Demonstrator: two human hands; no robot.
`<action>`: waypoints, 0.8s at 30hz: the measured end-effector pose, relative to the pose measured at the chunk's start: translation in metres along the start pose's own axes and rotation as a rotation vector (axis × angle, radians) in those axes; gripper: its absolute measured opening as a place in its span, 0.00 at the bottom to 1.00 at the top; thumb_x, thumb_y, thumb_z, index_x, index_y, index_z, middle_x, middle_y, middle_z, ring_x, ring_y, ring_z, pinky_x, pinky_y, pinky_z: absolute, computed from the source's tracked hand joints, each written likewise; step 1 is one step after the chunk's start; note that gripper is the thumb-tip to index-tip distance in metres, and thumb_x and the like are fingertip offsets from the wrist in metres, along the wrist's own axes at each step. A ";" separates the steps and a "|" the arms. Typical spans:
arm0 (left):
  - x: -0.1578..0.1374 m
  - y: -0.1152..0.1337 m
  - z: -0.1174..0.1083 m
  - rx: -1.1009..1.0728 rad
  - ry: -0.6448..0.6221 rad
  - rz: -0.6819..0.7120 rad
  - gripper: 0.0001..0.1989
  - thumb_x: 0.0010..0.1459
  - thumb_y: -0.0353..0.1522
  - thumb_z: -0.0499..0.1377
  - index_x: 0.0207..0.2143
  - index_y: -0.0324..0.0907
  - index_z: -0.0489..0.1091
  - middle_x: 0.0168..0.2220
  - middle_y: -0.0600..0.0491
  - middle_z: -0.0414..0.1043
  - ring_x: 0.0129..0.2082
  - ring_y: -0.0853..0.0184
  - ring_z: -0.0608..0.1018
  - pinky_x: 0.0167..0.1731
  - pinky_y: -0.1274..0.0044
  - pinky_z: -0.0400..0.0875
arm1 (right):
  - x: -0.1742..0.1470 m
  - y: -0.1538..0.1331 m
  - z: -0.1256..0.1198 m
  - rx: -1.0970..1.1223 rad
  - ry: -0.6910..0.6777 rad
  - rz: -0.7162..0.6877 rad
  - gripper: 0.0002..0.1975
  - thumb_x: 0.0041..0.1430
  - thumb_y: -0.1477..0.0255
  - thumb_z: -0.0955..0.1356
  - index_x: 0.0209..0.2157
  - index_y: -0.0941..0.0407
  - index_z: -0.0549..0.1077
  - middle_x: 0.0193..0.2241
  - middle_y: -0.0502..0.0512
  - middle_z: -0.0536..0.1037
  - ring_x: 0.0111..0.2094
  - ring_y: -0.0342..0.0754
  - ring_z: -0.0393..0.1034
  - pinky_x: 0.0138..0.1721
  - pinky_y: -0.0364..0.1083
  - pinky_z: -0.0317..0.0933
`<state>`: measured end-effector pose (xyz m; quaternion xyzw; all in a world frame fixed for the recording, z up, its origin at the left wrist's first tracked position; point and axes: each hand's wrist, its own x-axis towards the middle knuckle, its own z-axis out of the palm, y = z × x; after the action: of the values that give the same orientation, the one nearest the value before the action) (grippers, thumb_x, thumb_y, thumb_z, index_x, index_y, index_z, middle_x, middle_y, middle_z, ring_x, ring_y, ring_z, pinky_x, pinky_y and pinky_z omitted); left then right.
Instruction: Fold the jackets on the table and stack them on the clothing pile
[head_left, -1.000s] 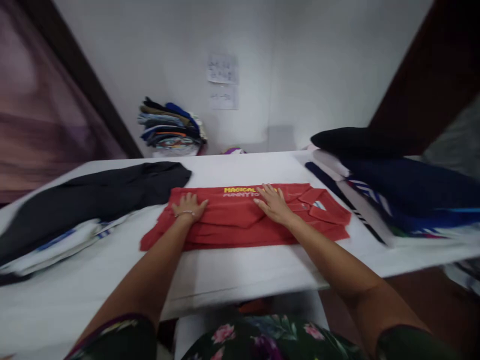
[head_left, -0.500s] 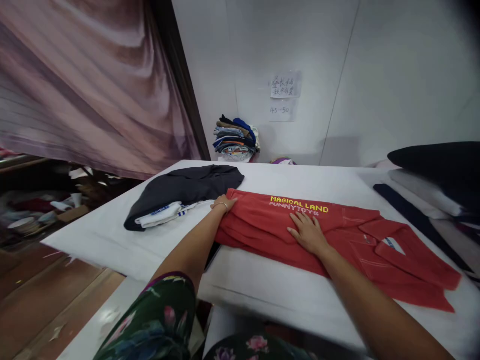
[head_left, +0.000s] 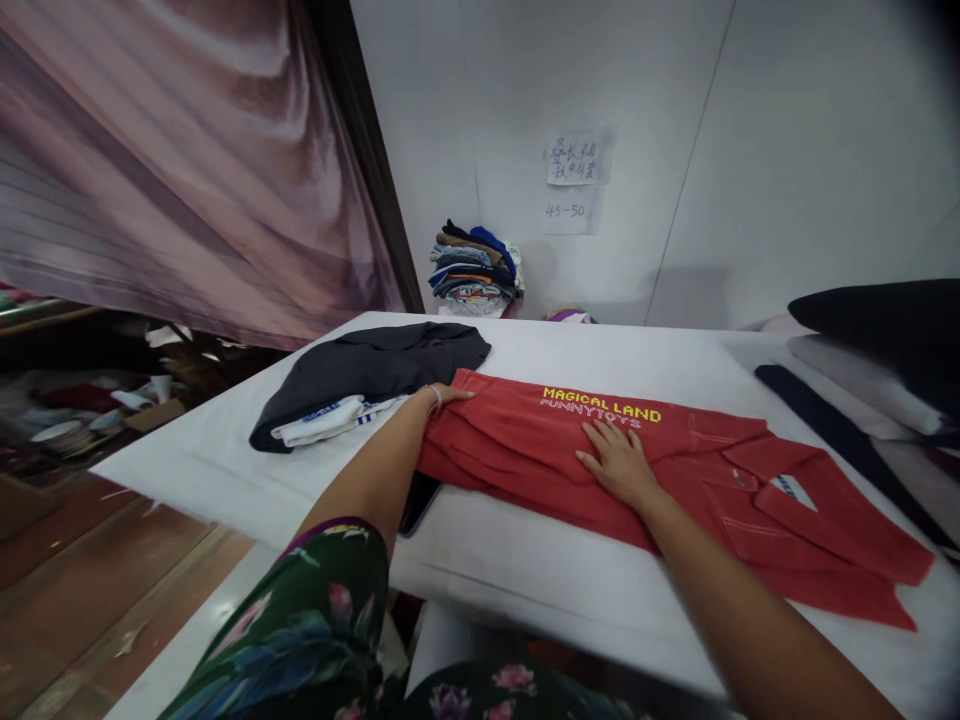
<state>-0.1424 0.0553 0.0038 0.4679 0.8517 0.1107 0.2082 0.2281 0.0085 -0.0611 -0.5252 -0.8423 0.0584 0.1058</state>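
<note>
A red collared shirt (head_left: 517,440) lies stretched lengthwise across the table, with yellow "MAGICAL LAND" lettering and its collar toward the right. At its left end, my left hand (head_left: 447,394) is closed on the edge, one digit showing on top and the other fingers mostly hidden. My right hand (head_left: 619,465) rests palm down on the middle of the shirt, fingers spread just below the lettering. Beside my left hand lies a dark folded garment (head_left: 367,365) with a white, blue-striped piece (head_left: 322,422). A dark flat object (head_left: 420,503) shows partly under the shirt's lower left corner.
The white table (head_left: 187,480) runs toward a pale wall with handwritten paper signs (head_left: 576,160). A stack of folded clothes (head_left: 476,268) stands at the back. More dark and pale garments (head_left: 862,385) are piled at the right. A pink curtain (head_left: 210,170) hangs at the left.
My left hand has shifted slightly left, and the shirt's lower left edge has moved left with it. My right hand stays on the shirt. The view has shifted slightly.
</note>
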 end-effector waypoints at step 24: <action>-0.001 0.027 -0.015 0.136 0.105 0.143 0.35 0.40 0.40 0.68 0.50 0.35 0.66 0.50 0.41 0.71 0.48 0.57 0.74 0.43 0.76 0.69 | -0.006 -0.013 -0.010 0.000 -0.046 -0.138 0.30 0.63 0.54 0.55 0.62 0.54 0.55 0.65 0.58 0.51 0.65 0.56 0.41 0.61 0.61 0.36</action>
<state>-0.1287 0.0686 0.0279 0.5342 0.8314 0.0917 0.1225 0.2213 -0.0025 -0.0493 -0.4644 -0.8788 0.0630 0.0900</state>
